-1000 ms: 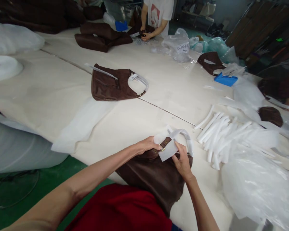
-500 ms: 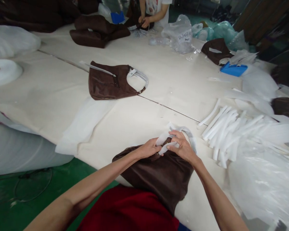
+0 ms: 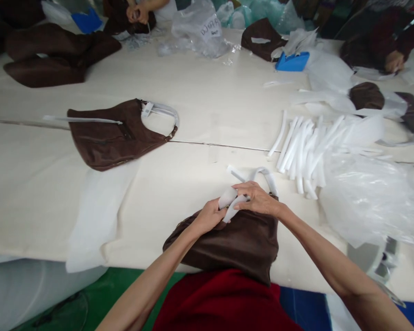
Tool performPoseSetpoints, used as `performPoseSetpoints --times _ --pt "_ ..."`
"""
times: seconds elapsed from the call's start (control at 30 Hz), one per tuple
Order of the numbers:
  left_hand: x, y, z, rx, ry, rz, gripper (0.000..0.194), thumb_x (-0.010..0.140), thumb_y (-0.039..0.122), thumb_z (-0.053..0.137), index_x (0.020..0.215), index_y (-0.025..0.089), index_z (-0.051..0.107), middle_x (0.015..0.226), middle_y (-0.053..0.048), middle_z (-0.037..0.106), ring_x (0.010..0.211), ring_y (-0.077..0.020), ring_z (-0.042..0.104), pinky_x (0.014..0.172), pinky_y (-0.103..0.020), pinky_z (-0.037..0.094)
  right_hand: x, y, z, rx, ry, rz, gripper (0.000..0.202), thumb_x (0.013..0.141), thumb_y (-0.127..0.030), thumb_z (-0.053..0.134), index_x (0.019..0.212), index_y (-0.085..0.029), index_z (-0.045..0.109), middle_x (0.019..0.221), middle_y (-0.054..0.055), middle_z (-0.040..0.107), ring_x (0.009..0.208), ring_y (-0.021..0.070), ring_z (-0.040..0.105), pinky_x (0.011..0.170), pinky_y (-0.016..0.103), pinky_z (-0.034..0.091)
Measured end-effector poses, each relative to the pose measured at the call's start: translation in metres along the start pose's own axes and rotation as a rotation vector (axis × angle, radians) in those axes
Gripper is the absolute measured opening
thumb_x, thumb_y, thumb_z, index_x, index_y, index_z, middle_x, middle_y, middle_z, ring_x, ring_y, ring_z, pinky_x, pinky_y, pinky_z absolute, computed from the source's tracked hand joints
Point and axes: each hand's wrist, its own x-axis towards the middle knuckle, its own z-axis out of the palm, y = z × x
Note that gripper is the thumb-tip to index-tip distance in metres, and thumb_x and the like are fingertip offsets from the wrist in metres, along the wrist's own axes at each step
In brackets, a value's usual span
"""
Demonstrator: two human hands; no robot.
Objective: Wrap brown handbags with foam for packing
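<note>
A brown leather handbag (image 3: 234, 243) lies at the table's near edge, against my red clothing. White foam wrapping (image 3: 232, 209) surrounds part of its strap near the opening. My left hand (image 3: 209, 216) pinches the wrapped strap from the left, thumb on the white strip. From the right, my right hand (image 3: 255, 198) closes its fingers on the same white wrapping. The far strap end, also wrapped in white (image 3: 265, 174), arches behind my right hand. A white tag (image 3: 235, 173) sticks up just beyond the fingers, which partly hide the strap.
Another brown handbag (image 3: 103, 135) lies at left with a white strip across it. White foam strips (image 3: 303, 149) are piled at right, beside clear plastic (image 3: 372, 197) and a tape dispenser (image 3: 382, 262). Co-workers' hands (image 3: 394, 62) show at the far side. Blue holder (image 3: 292, 61) stands behind.
The view has swung right, so the table's contents sit further left and a co-worker at right appears. Both hands keep their hold on the wrapped strap, with only slight finger movement.
</note>
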Motion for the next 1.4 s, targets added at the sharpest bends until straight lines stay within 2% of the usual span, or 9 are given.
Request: performPoseSetpoints --times 0.3,0.43,0.57,0.7,0.8,0.9,1.17,1.3,1.4 --pt "-0.01 0.01 -0.01 -0.138 -0.042 0.024 0.039 0.081 0.045 0.06 0.097 0.011 0.068 0.07 -0.004 0.069 0.061 -0.0163 0.059 0.059 -0.026 0.045 -0.015 0.004 0.023 0.195 0.24 0.093 0.017 0.078 -0.038 0.074 0.077 -0.022 0.07 0.13 0.008 0.066 0.127 0.0295 0.054 0.115 0.053 0.024" --pt "-0.014 0.007 -0.013 -0.064 -0.072 0.014 0.046 0.076 0.048 0.07 0.104 0.012 0.066 0.07 -0.002 0.066 0.058 -0.0129 0.054 0.056 -0.024 0.042 -0.015 0.006 0.027 0.302 0.263 0.092 0.024 0.077 -0.043 0.073 0.073 -0.02 0.067 0.128 0.009 0.066 0.119 0.0276 0.058 0.112 0.049 0.031" --pt "-0.012 0.007 -0.011 -0.058 -0.062 -0.038 0.049 0.076 0.046 0.072 0.111 0.012 0.064 0.066 0.001 0.062 0.053 -0.0104 0.05 0.052 -0.022 0.04 -0.015 0.008 0.018 0.412 0.154 0.23 0.054 0.068 -0.047 0.08 0.113 -0.021 0.064 0.131 0.011 0.062 0.113 0.0263 0.059 0.1 0.045 0.044" --pt "-0.01 0.01 -0.011 -0.068 -0.145 -0.051 0.047 0.074 0.047 0.074 0.105 0.012 0.066 0.072 -0.001 0.064 0.057 -0.0112 0.053 0.053 -0.022 0.042 -0.003 0.016 -0.005 0.556 -0.198 0.378 0.113 0.06 -0.043 0.087 0.152 -0.024 0.025 0.138 0.014 0.056 0.111 0.0227 0.059 0.099 0.04 0.046" --pt "-0.01 0.014 -0.012 -0.08 -0.159 -0.066 0.044 0.075 0.046 0.074 0.104 0.013 0.067 0.07 0.0 0.063 0.056 -0.0104 0.052 0.053 -0.022 0.042 0.012 0.02 -0.017 0.672 -0.461 0.336 0.093 0.062 -0.038 0.087 0.142 -0.018 0.044 0.119 0.009 0.065 0.102 0.0195 0.062 0.091 0.033 0.048" --pt "-0.011 0.017 -0.014 -0.091 -0.177 -0.088 0.044 0.075 0.045 0.074 0.104 0.013 0.068 0.072 0.0 0.063 0.057 -0.0105 0.052 0.053 -0.022 0.043 0.02 0.022 -0.016 0.822 -0.587 0.303 0.059 0.064 -0.034 0.085 0.115 -0.015 0.063 0.1 0.004 0.069 0.09 0.0165 0.063 0.08 0.028 0.05" --pt "-0.014 0.013 -0.012 -0.152 -0.12 -0.077 0.045 0.076 0.041 0.075 0.11 0.013 0.065 0.08 -0.001 0.064 0.053 -0.0074 0.051 0.05 -0.02 0.046 -0.001 0.023 0.0 0.949 -0.317 0.327 0.037 0.063 -0.034 0.087 0.083 -0.016 0.062 0.073 -0.005 0.063 0.066 0.0083 0.056 0.062 0.02 0.043" --pt "-0.018 0.011 -0.011 -0.187 -0.043 -0.082 0.041 0.077 0.041 0.074 0.108 0.014 0.065 0.071 0.001 0.062 0.048 -0.0068 0.052 0.046 -0.019 0.044 -0.009 0.017 0.002 0.834 -0.19 0.23 0.027 0.073 -0.037 0.081 0.089 -0.017 0.071 0.079 -0.001 0.067 0.072 0.0108 0.058 0.069 0.023 0.046" --pt "-0.021 0.011 -0.012 -0.174 -0.037 -0.059 0.037 0.079 0.039 0.072 0.107 0.015 0.069 0.07 0.001 0.063 0.049 -0.0077 0.055 0.048 -0.019 0.044 -0.011 0.017 0.002 0.774 -0.209 0.09 0.025 0.083 -0.037 0.072 0.1 -0.02 0.075 0.097 0.004 0.071 0.088 0.0149 0.063 0.081 0.028 0.049"
